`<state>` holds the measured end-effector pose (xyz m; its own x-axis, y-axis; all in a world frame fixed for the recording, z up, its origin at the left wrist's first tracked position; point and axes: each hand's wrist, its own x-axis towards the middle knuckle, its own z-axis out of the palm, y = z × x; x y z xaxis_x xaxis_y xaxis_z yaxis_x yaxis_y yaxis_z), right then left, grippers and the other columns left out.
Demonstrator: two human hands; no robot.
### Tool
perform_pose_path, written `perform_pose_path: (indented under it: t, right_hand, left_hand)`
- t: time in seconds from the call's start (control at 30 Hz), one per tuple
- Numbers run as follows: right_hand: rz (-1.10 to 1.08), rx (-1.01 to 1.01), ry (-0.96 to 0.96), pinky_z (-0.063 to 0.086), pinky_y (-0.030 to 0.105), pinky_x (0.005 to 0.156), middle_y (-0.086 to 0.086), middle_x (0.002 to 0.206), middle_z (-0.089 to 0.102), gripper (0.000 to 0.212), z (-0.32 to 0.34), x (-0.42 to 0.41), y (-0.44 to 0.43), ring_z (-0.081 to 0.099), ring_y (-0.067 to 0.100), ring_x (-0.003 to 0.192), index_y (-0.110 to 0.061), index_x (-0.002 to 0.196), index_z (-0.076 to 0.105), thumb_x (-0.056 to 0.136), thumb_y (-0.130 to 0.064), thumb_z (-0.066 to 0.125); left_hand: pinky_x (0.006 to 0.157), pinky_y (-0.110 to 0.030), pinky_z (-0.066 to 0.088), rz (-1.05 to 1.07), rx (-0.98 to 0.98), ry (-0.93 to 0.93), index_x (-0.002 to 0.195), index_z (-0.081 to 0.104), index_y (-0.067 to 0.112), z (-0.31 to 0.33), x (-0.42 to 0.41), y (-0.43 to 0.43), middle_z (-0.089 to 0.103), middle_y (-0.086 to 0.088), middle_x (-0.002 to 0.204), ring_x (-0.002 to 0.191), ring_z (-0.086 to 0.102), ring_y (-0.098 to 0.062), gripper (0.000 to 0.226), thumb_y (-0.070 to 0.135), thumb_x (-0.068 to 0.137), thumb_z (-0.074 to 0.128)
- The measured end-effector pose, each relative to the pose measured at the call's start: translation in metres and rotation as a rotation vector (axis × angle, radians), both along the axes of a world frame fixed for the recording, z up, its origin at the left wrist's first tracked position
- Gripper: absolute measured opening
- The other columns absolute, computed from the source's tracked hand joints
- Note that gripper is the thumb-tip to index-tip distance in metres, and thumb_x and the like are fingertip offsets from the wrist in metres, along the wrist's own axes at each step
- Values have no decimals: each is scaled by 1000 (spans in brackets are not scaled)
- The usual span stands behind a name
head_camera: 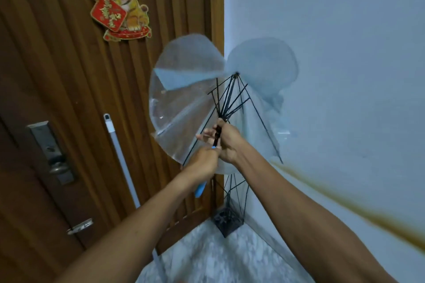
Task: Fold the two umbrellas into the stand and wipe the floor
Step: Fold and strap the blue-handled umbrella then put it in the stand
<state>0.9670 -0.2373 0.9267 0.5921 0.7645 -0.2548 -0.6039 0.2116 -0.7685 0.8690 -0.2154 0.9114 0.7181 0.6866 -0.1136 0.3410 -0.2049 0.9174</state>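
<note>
In the centre of the frame I hold a transparent plastic umbrella with thin black ribs (184, 99), half collapsed, its panels flapping and blurred against the corner where the door meets the wall. My right hand (227, 142) is closed around the black shaft just below the point where the ribs gather. My left hand (203, 163) is clamped on the light blue handle (200, 188), whose lower end shows under my wrist. The two hands are touching each other on the shaft.

Below them, low in the centre, the black wire umbrella stand with a dark square base (227, 220) sits on the pale marbled floor (207, 257), in the corner. The umbrella is above the stand, not in it. I cannot see a second umbrella in this view.

At the left, a long pole with a white grip and a grey shaft (119, 156) leans against the brown ribbed wooden door (57, 64). A metal lock plate with a handle (51, 151) is at the middle left. In the upper left a yellow cartoon tiger decoration (119, 0) holds a red diamond with gold characters; they are too blurred for me to read. The light blue wall (345, 41) fills the right side, with a brown stain streak (345, 204) running to the lower right.
</note>
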Motion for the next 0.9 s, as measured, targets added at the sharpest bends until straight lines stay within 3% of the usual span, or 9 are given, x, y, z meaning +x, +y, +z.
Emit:
perform_pose_path:
  t: [0.07, 0.17, 0.27, 0.4, 0.5, 0.6, 0.73, 0.83, 0.9]
  right_hand:
    - [20, 8, 23, 54, 46, 87, 7, 50, 64, 38, -5, -6, -5, 70, 27, 58, -14, 77, 42, 109, -31, 33]
    - [36, -21, 3, 54, 41, 73, 10, 63, 72, 38, -11, -7, -10, 71, 30, 73, -12, 79, 45, 109, -30, 31]
    - [55, -4, -29, 52, 39, 79, 13, 76, 77, 33, -16, -7, -14, 73, 31, 85, -16, 83, 46, 109, -28, 31]
    - [56, 9, -78, 50, 51, 99, 15, 82, 78, 34, -23, -12, -18, 69, 35, 94, -16, 78, 44, 109, -26, 33]
    - [59, -26, -88, 48, 47, 96, 15, 89, 78, 29, -30, -12, -17, 70, 35, 90, -18, 85, 43, 109, -30, 32]
    - [59, -76, -61, 51, 40, 80, 10, 91, 79, 28, -31, -9, -13, 75, 26, 78, -20, 97, 42, 108, -42, 29]
    - [70, -192, -182, 55, 37, 73, 2, 92, 76, 30, -26, -13, -17, 70, 17, 81, -20, 112, 57, 108, -39, 34]
    - [143, -346, -376, 56, 43, 90, 3, 101, 72, 22, -19, -18, -32, 70, 20, 91, -21, 118, 59, 106, -30, 44]
    - [182, -443, -587, 54, 39, 92, 5, 115, 70, 23, -8, -18, -47, 70, 21, 102, -17, 120, 62, 103, -27, 51]
  left_hand:
    - [69, -34, 35, 9, 8, 32, 129, 55, 9, -2, 5, 1, 61, -30, 112, 93, 61, -41, 41, 37, 103, 40]
    - [71, -31, 35, -14, 56, 67, 131, 51, 12, -2, 5, -2, 58, -20, 105, 94, 60, -34, 35, 33, 105, 38]
    - [74, -30, 35, -26, 72, 38, 127, 55, 9, -7, 7, -1, 62, -24, 121, 112, 61, -39, 35, 30, 104, 40]
    - [62, -31, 39, -21, 137, 90, 106, 62, 11, -16, 6, 2, 62, -8, 81, 75, 65, -26, 35, 38, 102, 41]
    - [52, -27, 34, -41, 86, 140, 102, 61, 6, -16, -1, 7, 51, -8, 64, 51, 51, -22, 38, 39, 102, 40]
    - [43, -23, 27, -28, -51, 130, 101, 55, 3, -8, -4, 11, 41, -7, 49, 34, 37, -18, 36, 36, 104, 41]
    - [43, -22, 28, -14, -92, 101, 91, 60, 11, -4, -4, 20, 46, -4, 46, 34, 38, -18, 32, 34, 104, 42]
    - [43, -22, 33, 8, -46, 93, 102, 67, 12, -7, -7, 29, 47, 2, 40, 34, 42, -14, 32, 30, 104, 42]
    - [54, -27, 37, 52, -20, 107, 97, 67, 10, -14, -6, 36, 50, -5, 53, 43, 41, -17, 32, 29, 103, 42]
